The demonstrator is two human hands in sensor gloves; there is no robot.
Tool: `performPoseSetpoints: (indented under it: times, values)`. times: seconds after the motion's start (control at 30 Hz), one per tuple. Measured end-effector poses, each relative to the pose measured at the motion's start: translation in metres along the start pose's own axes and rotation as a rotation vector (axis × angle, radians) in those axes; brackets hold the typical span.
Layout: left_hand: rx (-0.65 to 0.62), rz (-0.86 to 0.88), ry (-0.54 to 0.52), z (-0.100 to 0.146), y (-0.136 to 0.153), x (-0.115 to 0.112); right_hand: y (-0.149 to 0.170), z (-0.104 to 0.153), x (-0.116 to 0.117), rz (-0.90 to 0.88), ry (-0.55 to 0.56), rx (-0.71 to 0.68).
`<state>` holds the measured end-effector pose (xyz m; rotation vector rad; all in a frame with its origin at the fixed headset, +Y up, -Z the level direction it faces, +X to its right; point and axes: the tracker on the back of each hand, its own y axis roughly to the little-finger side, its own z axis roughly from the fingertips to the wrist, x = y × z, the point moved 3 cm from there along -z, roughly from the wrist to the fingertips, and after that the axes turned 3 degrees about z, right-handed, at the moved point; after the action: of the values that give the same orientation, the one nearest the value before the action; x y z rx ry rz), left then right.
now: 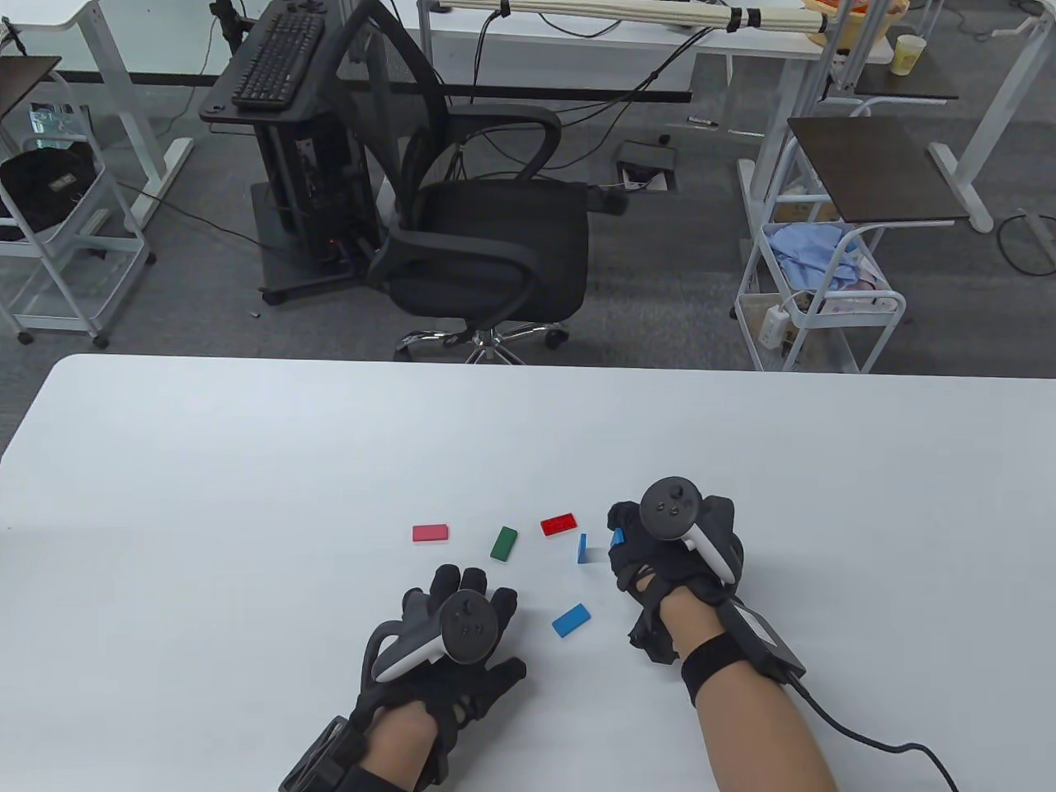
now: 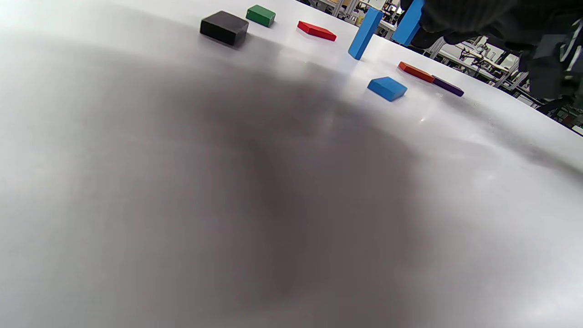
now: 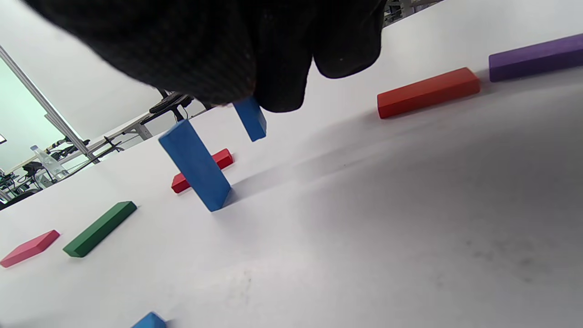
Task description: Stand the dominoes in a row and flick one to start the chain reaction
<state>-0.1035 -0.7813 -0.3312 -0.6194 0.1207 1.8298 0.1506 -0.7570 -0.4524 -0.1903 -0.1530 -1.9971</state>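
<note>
The white table (image 1: 247, 462) carries everything; beyond its far edge stand a black office chair (image 1: 487, 247) and a white wire cart (image 1: 817, 289). The left hand (image 1: 445, 652) lies flat near the near edge, fingers spread and straight, gripping nothing. The right hand (image 1: 672, 549) hovers to its right, fingers curled round a blue domino (image 3: 250, 118) held clear of the table top, just beside the standing blue domino (image 1: 582, 548), which is upright on its short end. The remaining pieces lie flat: a pink domino (image 1: 431, 533) farthest left, then a green domino (image 1: 503, 543), a red domino (image 1: 558, 524), and a second flat blue domino (image 1: 571, 619) nearer the near edge, between the two hands. The right hand hides, from the table view, an orange-red domino (image 3: 428, 92) and a purple domino (image 3: 535, 57) lying end to end beneath and behind it.
</note>
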Motion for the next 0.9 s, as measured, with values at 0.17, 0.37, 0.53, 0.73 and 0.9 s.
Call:
performPoseSetpoints:
  times: [0.17,0.37,0.53,0.73,0.9]
  values:
    - [0.001,-0.001,0.003,0.0,0.0,0.0,0.001,-0.006,0.007,0.0,-0.011,0.01]
    - [0.002,0.0,0.003,-0.001,0.0,0.0,0.003,-0.01,0.013,-0.003,-0.022,0.017]
    - [0.003,-0.002,0.005,-0.001,0.0,0.0,0.001,-0.012,0.018,-0.004,-0.032,0.016]
    - [0.003,0.0,0.005,-0.001,0.0,0.0,0.003,-0.013,0.023,-0.001,-0.041,0.025]
    - [0.005,0.001,0.003,-0.001,0.0,0.001,0.002,-0.012,0.022,-0.002,-0.043,0.023]
